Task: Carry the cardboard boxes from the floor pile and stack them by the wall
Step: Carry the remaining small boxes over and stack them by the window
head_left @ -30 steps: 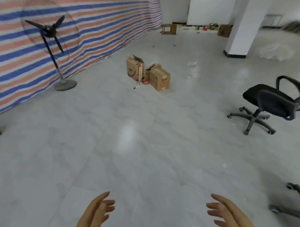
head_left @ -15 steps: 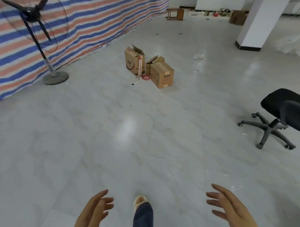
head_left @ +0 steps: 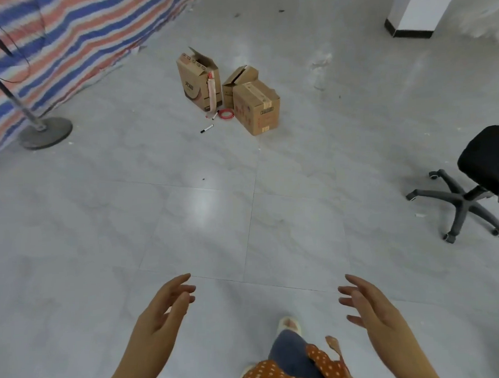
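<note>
Hands lead the view: the left hand (head_left: 164, 307) and right hand (head_left: 371, 306) hang low over the pale grey tiled floor (head_left: 187, 219), fingers loosely spread, each grip holding nothing. Well ahead, three brown cardboard boxes (head_left: 256, 108) stand clustered on the floor beside a red ring (head_left: 226, 114) and black marker (head_left: 207, 129), near the striped tarpaulin wall (head_left: 67, 39).

cardboard boxes (head_left: 231, 93) now nearer; both hands raised higher.
</note>
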`<state>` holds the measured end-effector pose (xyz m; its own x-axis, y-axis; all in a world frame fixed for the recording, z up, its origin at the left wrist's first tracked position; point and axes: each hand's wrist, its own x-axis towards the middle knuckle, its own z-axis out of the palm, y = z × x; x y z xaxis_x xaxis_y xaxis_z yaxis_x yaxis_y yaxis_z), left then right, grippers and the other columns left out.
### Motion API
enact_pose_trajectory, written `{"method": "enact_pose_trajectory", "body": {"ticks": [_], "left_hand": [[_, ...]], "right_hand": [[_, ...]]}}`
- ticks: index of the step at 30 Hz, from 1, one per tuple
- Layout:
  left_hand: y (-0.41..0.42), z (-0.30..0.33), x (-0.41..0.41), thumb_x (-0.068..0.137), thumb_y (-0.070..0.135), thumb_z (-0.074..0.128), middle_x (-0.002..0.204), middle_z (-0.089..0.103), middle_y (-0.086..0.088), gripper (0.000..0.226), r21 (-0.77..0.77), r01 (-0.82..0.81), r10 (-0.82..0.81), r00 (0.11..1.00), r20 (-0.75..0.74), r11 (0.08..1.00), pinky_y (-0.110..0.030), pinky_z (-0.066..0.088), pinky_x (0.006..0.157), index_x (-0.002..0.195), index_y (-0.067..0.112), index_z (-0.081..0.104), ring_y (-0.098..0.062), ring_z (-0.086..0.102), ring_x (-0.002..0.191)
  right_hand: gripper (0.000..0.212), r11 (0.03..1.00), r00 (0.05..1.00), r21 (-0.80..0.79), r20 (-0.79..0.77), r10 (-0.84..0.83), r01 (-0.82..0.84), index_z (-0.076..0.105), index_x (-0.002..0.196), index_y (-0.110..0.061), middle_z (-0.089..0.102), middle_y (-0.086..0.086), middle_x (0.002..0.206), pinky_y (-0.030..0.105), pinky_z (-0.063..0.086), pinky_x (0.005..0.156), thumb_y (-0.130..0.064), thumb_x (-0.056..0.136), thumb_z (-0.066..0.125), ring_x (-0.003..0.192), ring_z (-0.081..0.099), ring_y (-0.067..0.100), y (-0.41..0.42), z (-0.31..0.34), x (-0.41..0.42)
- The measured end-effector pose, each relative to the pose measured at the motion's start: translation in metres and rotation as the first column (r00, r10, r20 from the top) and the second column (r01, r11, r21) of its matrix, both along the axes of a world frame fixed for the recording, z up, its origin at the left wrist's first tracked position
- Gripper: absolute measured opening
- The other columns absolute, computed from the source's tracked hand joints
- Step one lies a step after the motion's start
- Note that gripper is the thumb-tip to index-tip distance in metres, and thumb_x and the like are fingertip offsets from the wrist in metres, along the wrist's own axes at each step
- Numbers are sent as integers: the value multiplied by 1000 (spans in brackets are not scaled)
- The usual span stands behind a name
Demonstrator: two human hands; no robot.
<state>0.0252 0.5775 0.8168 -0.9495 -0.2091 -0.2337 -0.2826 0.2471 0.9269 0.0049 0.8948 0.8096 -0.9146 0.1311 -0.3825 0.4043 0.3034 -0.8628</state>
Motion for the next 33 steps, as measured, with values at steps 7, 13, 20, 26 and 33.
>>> {"method": "enact_pose_trajectory", "body": {"ticks": [7,13,20,26,33], "left_hand": [[-4,-26,-149,80,61,52,106,68,17,21,-4,-55,55,998,-13,999,-44,51,92,100,60,58,-1,66,94],[3,-15,-313,66,71,55,106,68,15,36,12,-101,101,991,-91,995,-39,51,88,101,60,59,-5,66,96],[-7,-13,-469,70,66,44,109,67,14,45,0,-171,170,978,-125,985,-32,55,86,110,51,58,-8,65,101],[-20,-37,-611,50,96,43,103,69,13,64,0,-147,147,987,-69,989,-36,51,89,102,60,55,-10,66,99],[-57,-16,-819,70,63,45,103,67,19,51,-1,-116,116,991,-63,993,-39,51,91,114,39,57,-4,65,96]], "right_hand": [[109,999,999,28,44,21,-22,51,117,-31,62,-7,114,40,51,94,-100,34,38,104,61,15,-1,-18,-150],[19,1000,995,-20,-101,19,-21,51,108,-44,64,-8,113,34,53,88,-31,95,46,91,64,-2,9,-9,-338],[28,997,983,26,-167,78,-74,50,114,-44,63,-14,112,24,56,80,-23,98,42,97,64,1,16,-4,-507],[64,1000,997,-24,-72,15,-17,53,113,-42,68,-16,102,25,53,72,-83,63,52,96,67,5,-3,-30,-630],[89,995,995,-67,-69,-72,68,53,115,-36,64,-9,110,23,58,70,-90,44,59,92,67,4,-32,-19,-824]]}}
